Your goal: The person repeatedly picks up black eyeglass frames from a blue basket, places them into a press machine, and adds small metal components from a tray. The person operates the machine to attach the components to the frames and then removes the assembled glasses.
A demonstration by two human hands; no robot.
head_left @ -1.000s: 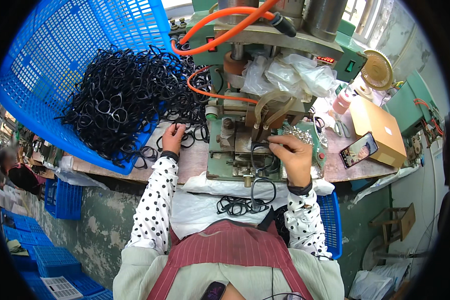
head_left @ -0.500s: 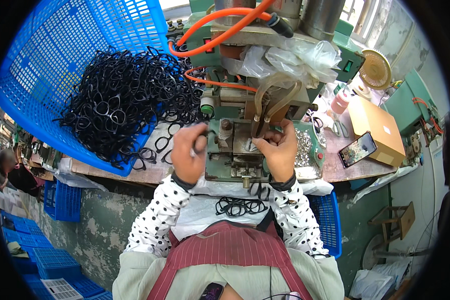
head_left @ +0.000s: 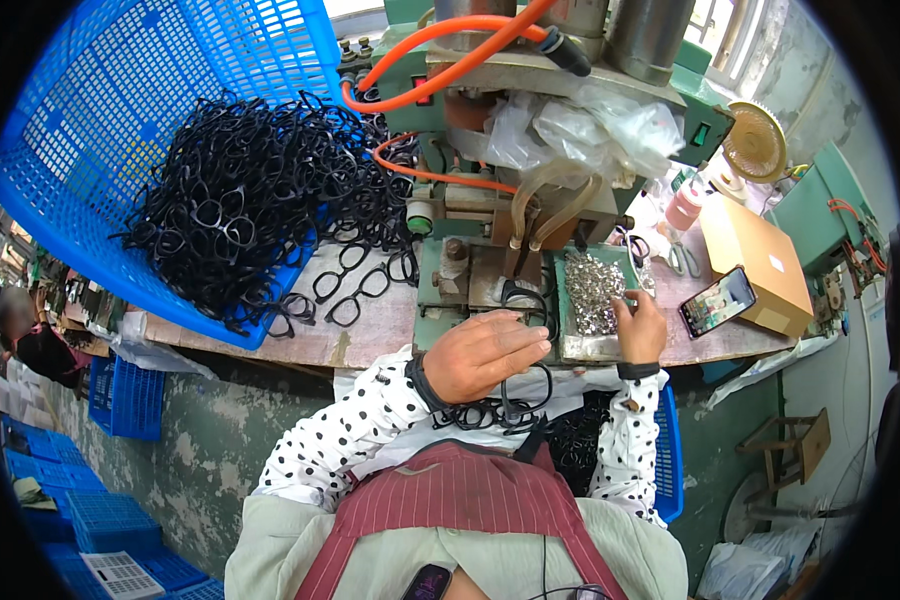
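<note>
My left hand (head_left: 485,358) is in front of the green press machine (head_left: 452,275), its fingers stretched to the right and held together. A black eyeglass frame (head_left: 543,392) passes at its fingertips, one rim above the fingers and one below. The hand appears to grip it by the middle; the thumb is hidden. My right hand (head_left: 642,328) is at the right edge of a tray of small shiny metal parts (head_left: 595,290). Its thumb and fingers are drawn together at the parts; anything between them is too small to make out. More black frames (head_left: 465,414) lie on a white cloth on my lap.
A tilted blue basket (head_left: 65,190) heaped with black frames (head_left: 225,205) stands at the left, some spilling onto the table (head_left: 370,335). At the right are a phone (head_left: 718,302), a cardboard box (head_left: 755,262) and scissors (head_left: 683,260). Orange hoses (head_left: 420,75) loop above the machine.
My left hand has moved right, in front of the machine, with a frame now at its fingers. My right hand has left the machine's tool and gone right to the metal parts.
</note>
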